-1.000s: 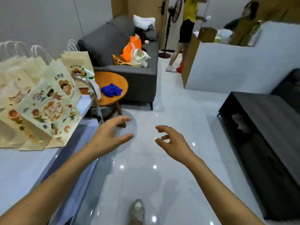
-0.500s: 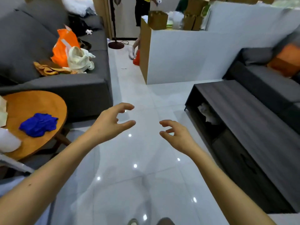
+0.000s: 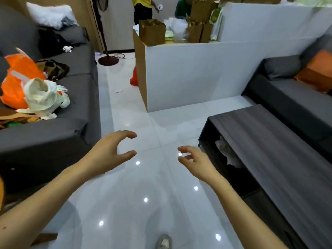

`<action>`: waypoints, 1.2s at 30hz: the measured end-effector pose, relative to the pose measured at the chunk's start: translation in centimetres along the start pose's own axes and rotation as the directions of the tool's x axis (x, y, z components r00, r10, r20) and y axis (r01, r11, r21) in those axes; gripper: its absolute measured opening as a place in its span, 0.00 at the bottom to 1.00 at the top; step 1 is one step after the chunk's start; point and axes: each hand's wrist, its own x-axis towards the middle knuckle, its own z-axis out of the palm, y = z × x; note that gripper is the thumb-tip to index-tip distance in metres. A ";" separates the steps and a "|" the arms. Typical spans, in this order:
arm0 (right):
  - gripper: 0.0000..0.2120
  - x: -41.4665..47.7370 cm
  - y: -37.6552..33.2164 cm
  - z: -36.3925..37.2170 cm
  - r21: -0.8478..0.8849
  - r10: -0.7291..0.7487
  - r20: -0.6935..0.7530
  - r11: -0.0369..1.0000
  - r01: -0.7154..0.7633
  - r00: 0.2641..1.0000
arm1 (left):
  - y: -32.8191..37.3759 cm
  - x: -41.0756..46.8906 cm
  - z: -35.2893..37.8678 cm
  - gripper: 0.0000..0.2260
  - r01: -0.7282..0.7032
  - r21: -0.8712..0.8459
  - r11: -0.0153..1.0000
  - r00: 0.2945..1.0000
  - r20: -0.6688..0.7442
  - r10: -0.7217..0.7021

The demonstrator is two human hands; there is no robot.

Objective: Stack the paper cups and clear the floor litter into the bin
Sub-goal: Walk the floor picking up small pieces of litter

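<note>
Now the person is advancing along the floor [image 3: 136,178], left hand [image 3: 109,151] and right hand [image 3: 195,160] staying loosely curled, empty; white litter [image 3: 118,90] beside the sofa's [image 3: 77,97] front edge is nearing.

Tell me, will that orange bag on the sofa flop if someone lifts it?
Probably floppy: the orange bag looks like thin, crumpled plastic slumped on the grey sofa. Likely light, though its contents are hidden.
</note>
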 end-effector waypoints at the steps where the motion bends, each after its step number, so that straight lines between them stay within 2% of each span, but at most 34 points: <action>1: 0.15 2.5 -0.1 -1.2 0.003 0.004 -0.006 1.000 -0.004 1.000 | 0.0 2.9 -0.3 0.19 -0.015 0.015 1.000 1.000 0.001 0.015; 9: 0.14 20.9 1.7 -6.5 -0.013 0.097 -0.052 0.995 -0.097 0.994 | -3.5 25.2 -0.1 0.18 -0.051 -0.030 0.998 0.998 0.041 0.052; 16: 0.13 40.3 0.7 -12.1 0.064 0.203 -0.190 0.979 -0.195 0.960 | -5.6 49.3 -1.8 0.19 -0.192 -0.066 0.979 0.975 0.098 0.197; 22: 0.12 51.0 1.2 -18.0 0.117 0.295 -0.251 0.955 -0.274 0.922 | -3.1 65.1 -1.6 0.18 -0.281 -0.089 0.956 0.926 0.238 0.294; 27: 0.12 60.1 5.3 -24.1 0.176 0.355 -0.321 0.933 -0.314 0.878 | 0.2 78.7 2.5 0.18 -0.366 -0.101 0.925 0.872 0.310 0.379; 36: 0.13 73.2 12.3 -39.5 0.302 0.488 -0.376 0.868 -0.394 0.788 | 12.7 100.3 12.5 0.17 -0.448 -0.224 0.866 0.735 0.460 0.499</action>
